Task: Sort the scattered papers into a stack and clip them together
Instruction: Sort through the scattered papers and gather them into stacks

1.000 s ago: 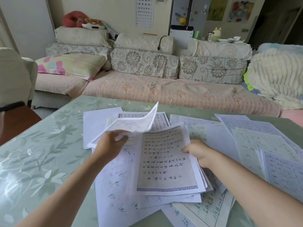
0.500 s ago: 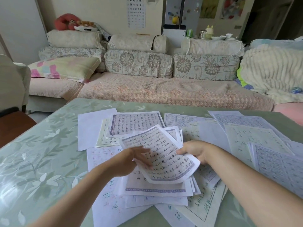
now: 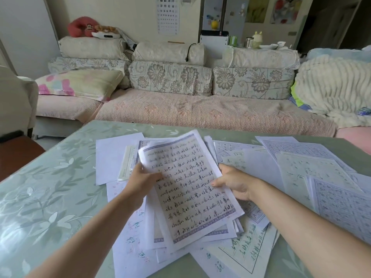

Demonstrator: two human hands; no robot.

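A handwritten sheet with a purple border (image 3: 186, 189) lies tilted on top of a small pile of papers (image 3: 192, 235) in the middle of the table. My left hand (image 3: 140, 179) grips the sheet's left edge, thumb on top. My right hand (image 3: 232, 181) pinches its right edge, thumb on the paper. More scattered papers (image 3: 313, 167) spread out to the right, and a blank sheet (image 3: 112, 155) lies to the left. No clip is visible.
The table (image 3: 46, 187) has a pale green floral cover, bare on its left side. A sofa (image 3: 180, 113) with cushions stands right behind the table. A brown chair seat (image 3: 18, 151) sits at the far left.
The left hand brought a sheet from the left over the pile. Both hands turned it from a crosswise tilt to nearly lengthwise on top of the pile.
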